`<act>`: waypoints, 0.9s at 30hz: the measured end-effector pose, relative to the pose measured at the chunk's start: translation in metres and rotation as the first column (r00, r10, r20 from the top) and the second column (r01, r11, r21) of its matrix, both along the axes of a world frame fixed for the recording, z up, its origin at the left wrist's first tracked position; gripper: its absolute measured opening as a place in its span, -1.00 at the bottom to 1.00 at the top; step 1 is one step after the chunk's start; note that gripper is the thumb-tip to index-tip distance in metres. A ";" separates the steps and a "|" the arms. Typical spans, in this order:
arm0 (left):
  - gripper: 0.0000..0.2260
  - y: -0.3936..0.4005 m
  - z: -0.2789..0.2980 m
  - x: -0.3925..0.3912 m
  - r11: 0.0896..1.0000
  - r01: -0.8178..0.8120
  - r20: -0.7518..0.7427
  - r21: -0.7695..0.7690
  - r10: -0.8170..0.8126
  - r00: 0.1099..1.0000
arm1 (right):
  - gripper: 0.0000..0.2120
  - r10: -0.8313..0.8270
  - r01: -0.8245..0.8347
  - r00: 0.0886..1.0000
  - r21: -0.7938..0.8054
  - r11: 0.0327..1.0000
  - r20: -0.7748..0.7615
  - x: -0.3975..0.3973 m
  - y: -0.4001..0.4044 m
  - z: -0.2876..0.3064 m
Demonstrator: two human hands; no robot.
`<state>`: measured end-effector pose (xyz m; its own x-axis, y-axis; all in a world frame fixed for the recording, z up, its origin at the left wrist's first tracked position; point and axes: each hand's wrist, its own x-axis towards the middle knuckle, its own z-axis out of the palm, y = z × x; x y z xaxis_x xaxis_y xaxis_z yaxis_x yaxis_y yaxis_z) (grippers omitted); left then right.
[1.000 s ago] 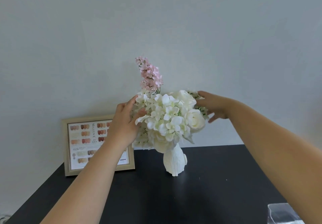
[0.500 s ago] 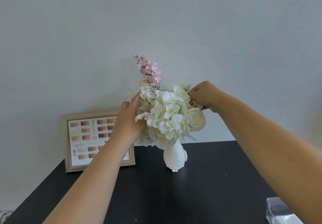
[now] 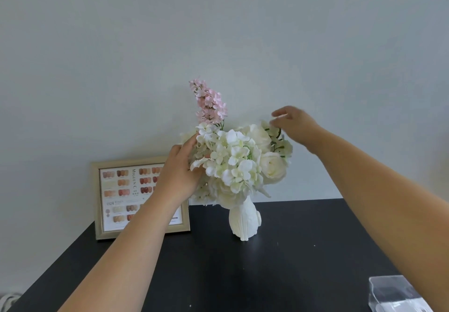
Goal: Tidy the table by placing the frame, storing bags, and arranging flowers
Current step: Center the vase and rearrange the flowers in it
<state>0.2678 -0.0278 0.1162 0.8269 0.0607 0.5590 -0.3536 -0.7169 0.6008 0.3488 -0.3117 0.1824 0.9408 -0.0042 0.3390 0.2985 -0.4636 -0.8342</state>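
Observation:
A bunch of white flowers [image 3: 239, 161] with one tall pink spray [image 3: 211, 104] stands in a small white vase [image 3: 244, 221] on the black table [image 3: 279, 275]. My left hand [image 3: 179, 173] presses against the left side of the bunch, fingers among the white blossoms. My right hand [image 3: 295, 123] is blurred at the bunch's upper right, with its fingertips pinched at a small white sprig [image 3: 274, 129]. A gold picture frame [image 3: 107, 204] with a nail-colour chart leans on the wall at the left, partly hidden by my left forearm.
A clear plastic box [image 3: 396, 294] sits at the table's front right corner. A pale wall [image 3: 218, 32] rises directly behind the table. The table's left edge runs diagonally toward the lower left.
My right hand has risen from the right side of the bunch to its upper right edge, lifting a small sprig. My left hand stays on the left side.

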 end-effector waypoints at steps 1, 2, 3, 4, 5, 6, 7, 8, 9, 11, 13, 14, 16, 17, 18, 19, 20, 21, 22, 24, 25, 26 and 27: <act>-0.36 0.000 -0.001 0.000 1.000 0.014 -0.007 -0.002 -0.014 1.000 | -0.67 0.126 -0.127 0.984 0.001 0.992 -0.127 0.001 0.004 -0.006; -0.36 0.002 -0.002 0.000 0.999 0.034 -0.013 -0.005 -0.034 0.999 | -0.64 0.228 -0.230 0.943 0.021 0.973 -0.244 0.001 0.007 -0.012; -0.35 0.003 -0.004 0.000 0.998 0.059 -0.020 -0.010 -0.059 0.998 | -0.66 0.299 -0.300 0.902 0.046 0.953 -0.311 0.001 0.009 -0.018; -0.33 0.005 -0.006 0.000 0.997 0.081 -0.027 -0.016 -0.082 0.996 | -0.69 0.335 -0.332 0.885 0.065 0.941 -0.322 0.001 0.009 -0.022; -0.31 0.007 -0.008 0.000 0.995 0.099 -0.034 -0.020 -0.099 0.994 | -0.74 0.338 -0.330 0.892 0.079 0.941 -0.299 0.001 0.008 -0.025; -0.30 0.008 -0.010 0.000 0.994 0.107 -0.042 -0.021 -0.107 0.993 | -0.79 0.324 -0.313 0.909 0.085 0.946 -0.261 0.001 0.007 -0.026; -0.30 0.007 -0.012 0.001 0.995 0.100 -0.045 -0.018 -0.101 0.994 | -0.82 0.309 -0.299 0.924 0.080 0.951 -0.224 0.000 0.007 -0.026; -0.31 0.006 -0.013 0.002 0.997 0.082 -0.043 -0.009 -0.082 0.996 | -0.85 0.300 -0.292 0.935 0.070 0.954 -0.188 0.000 0.006 -0.026; -0.32 0.003 -0.015 0.003 0.998 0.060 -0.036 -0.004 -0.060 0.998 | -0.88 0.294 -0.288 0.943 0.062 0.956 -0.154 -0.001 0.005 -0.025; -0.36 -0.004 -0.016 0.005 0.999 0.031 -0.014 -0.011 -0.031 0.999 | -0.92 0.271 -0.266 0.958 0.058 0.962 -0.098 -0.004 0.003 -0.021; -0.40 -0.008 -0.016 0.007 1.000 0.025 -0.001 -0.006 -0.025 1.000 | -0.91 0.234 -0.232 0.968 0.034 0.972 -0.085 -0.005 0.001 -0.022; -0.42 -0.010 -0.016 0.007 1.000 0.021 0.009 0.014 -0.021 1.000 | -0.91 0.222 -0.224 0.970 0.000 0.975 -0.099 -0.006 0.000 -0.024; -0.43 -0.011 -0.017 0.008 0.999 0.003 0.017 0.048 -0.004 1.000 | -0.91 0.209 -0.223 0.964 -0.068 0.973 -0.166 -0.007 -0.002 -0.028; -0.43 -0.011 -0.017 0.008 0.999 -0.006 0.008 0.036 0.006 1.000 | -0.90 0.211 -0.234 0.956 -0.100 0.967 -0.204 -0.009 -0.005 -0.026; -0.42 -0.011 -0.017 0.008 1.000 -0.012 -0.004 0.018 0.012 1.000 | -0.84 0.211 -0.247 0.950 -0.139 0.959 -0.231 -0.009 -0.008 -0.022; -0.42 -0.011 -0.017 0.008 1.000 -0.015 -0.011 0.007 0.015 1.000 | -0.76 0.197 -0.243 0.949 -0.172 0.955 -0.245 -0.008 -0.011 -0.016; -0.40 -0.011 -0.017 0.008 1.000 -0.016 -0.012 0.009 0.016 1.000 | -0.71 0.169 -0.214 0.955 -0.171 0.962 -0.246 -0.005 -0.014 -0.009; -0.38 -0.011 -0.017 0.008 1.000 -0.015 -0.014 0.016 0.015 1.000 | -0.70 0.136 -0.171 0.961 -0.132 0.976 -0.242 -0.001 -0.015 -0.001; -0.35 -0.010 -0.016 0.007 1.000 -0.012 -0.016 0.022 0.013 1.000 | -0.71 0.104 -0.125 0.966 -0.075 0.989 -0.236 0.005 -0.014 0.006; -0.32 -0.010 -0.015 0.006 1.000 -0.007 -0.025 0.014 0.007 1.000 | -0.74 0.049 -0.051 0.976 -0.003 0.999 -0.214 0.019 -0.007 0.018; -0.32 -0.009 -0.014 0.005 1.000 -0.004 -0.030 0.004 0.004 1.000 | -0.75 0.040 -0.044 0.980 -0.018 0.999 -0.197 0.028 0.000 0.021; -0.32 -0.008 -0.014 0.004 1.000 -0.001 -0.035 -0.002 0.001 0.999 | -0.76 0.050 -0.063 0.983 -0.069 0.996 -0.179 0.036 0.006 0.023; -0.33 -0.006 -0.013 0.003 1.000 0.003 -0.037 -0.002 -0.003 0.999 | -0.77 0.070 -0.096 0.984 -0.155 0.983 -0.164 0.042 0.012 0.023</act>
